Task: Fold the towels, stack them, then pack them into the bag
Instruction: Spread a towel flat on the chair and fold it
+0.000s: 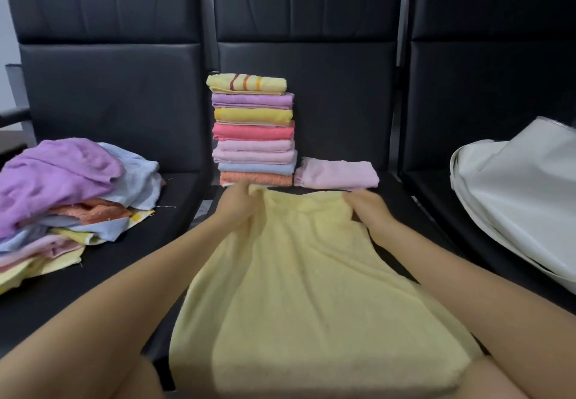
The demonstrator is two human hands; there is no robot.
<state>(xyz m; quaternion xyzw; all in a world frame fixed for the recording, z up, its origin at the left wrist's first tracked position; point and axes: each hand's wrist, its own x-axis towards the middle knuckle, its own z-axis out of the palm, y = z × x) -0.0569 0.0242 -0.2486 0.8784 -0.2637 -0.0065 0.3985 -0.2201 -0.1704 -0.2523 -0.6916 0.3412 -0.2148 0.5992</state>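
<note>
A pale yellow towel (296, 289) lies spread toward me over the middle black seat. My left hand (238, 208) grips its far left corner and my right hand (371, 208) grips its far right corner. Behind them a stack of several folded towels (254, 130) stands against the seat back, topped by a yellow striped one. A single folded pink towel (336, 172) lies just right of the stack. A heap of unfolded towels (62, 199), purple, blue, orange and yellow, sits on the left seat. A white bag (523, 199) lies on the right seat.
Three black padded chairs (118, 93) stand side by side with tall backs behind the towels. Narrow gaps separate the seats. The front of the left seat shows bare black padding.
</note>
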